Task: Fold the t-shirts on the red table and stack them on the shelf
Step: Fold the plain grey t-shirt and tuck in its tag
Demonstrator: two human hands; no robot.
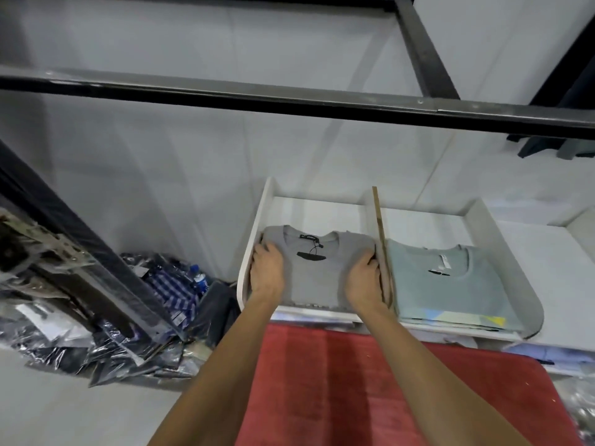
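Observation:
A folded grey t-shirt (317, 272) with a black neck label and hang tag lies in the left compartment of the white shelf (322, 206). My left hand (266, 271) grips its left edge and my right hand (363, 280) grips its right edge, fingers curled over the sides. A stack of folded pale green t-shirts (450, 284) fills the right compartment, beyond a thin wooden divider (380, 226). The red table (370, 387) lies below my forearms with no shirt showing on it.
A black metal rail (289, 98) crosses overhead in front of the white wall. On the floor to the left lies a heap of plastic-bagged clothes (154, 317) with a blue bottle (199, 280) and a leaning dark frame (64, 239).

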